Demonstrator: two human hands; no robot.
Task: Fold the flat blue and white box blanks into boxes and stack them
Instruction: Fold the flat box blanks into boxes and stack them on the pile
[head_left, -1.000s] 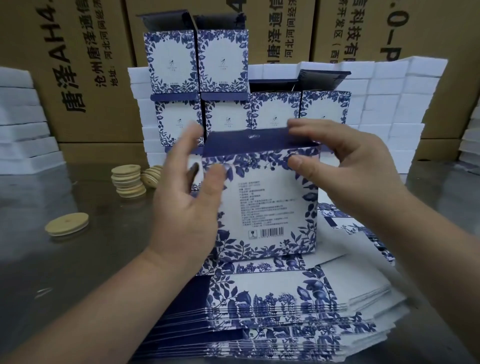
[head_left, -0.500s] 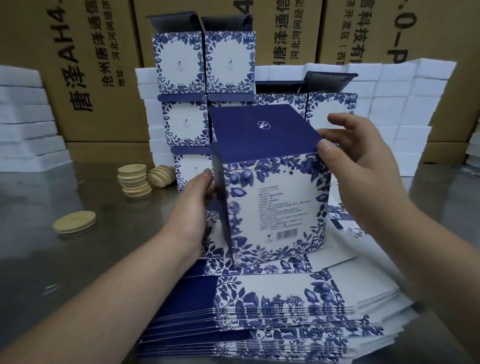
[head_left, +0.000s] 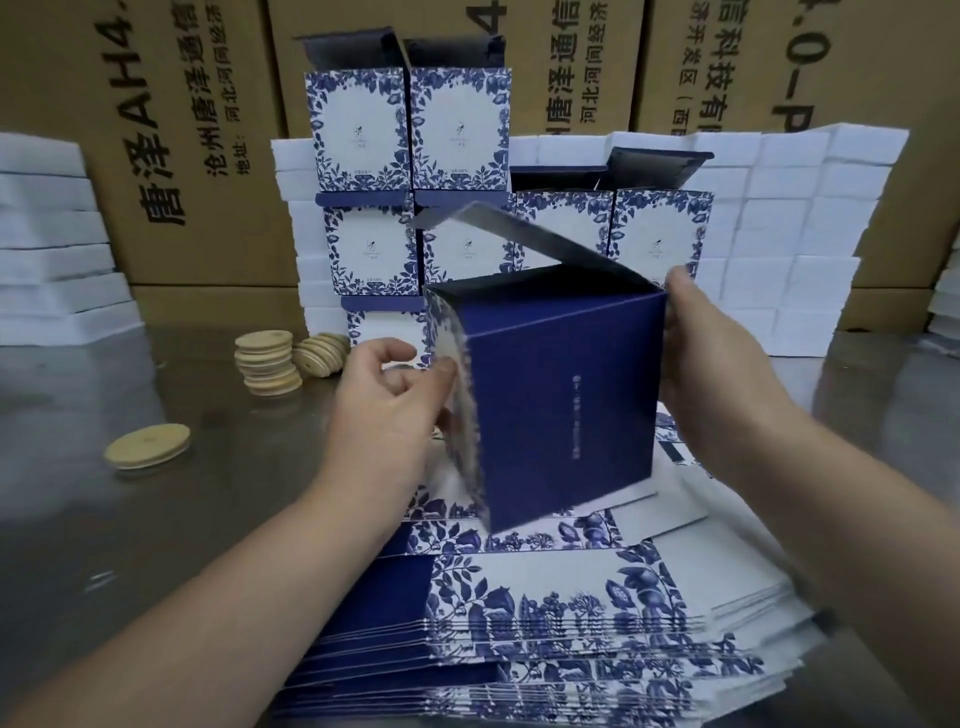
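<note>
I have the half-made box (head_left: 561, 405) up between both hands, held in the air just above the pile of flat blanks (head_left: 545, 623) and tilted so a plain dark blue side faces me, with a line of small print running down it. Its lid flap (head_left: 519, 244) stands open, angled up and back to the left. My right hand (head_left: 711, 353) grips the box on its right side, fingers curled round the upper right corner near the flap's hinge. My left hand (head_left: 384, 410) sits at the box's left edge, thumb against the blurred floral side panel and the other fingers curled in – whether it truly pinches the panel or only touches it I cannot tell. The blanks lie fanned out on the near part of the metal table (head_left: 104, 519), blue and white floral print upward. Behind the held box stands the stack of finished boxes (head_left: 457, 124), three tiers high on the left and lower on the right, the top ones with their lids open. To the left of that stack are a pile of wooden discs (head_left: 267, 364) and, nearer to me, a single disc (head_left: 147, 453) lying flat. White foam slabs (head_left: 810, 234) are piled behind and to the right – brown cartons (head_left: 182, 104) line the back.
</note>
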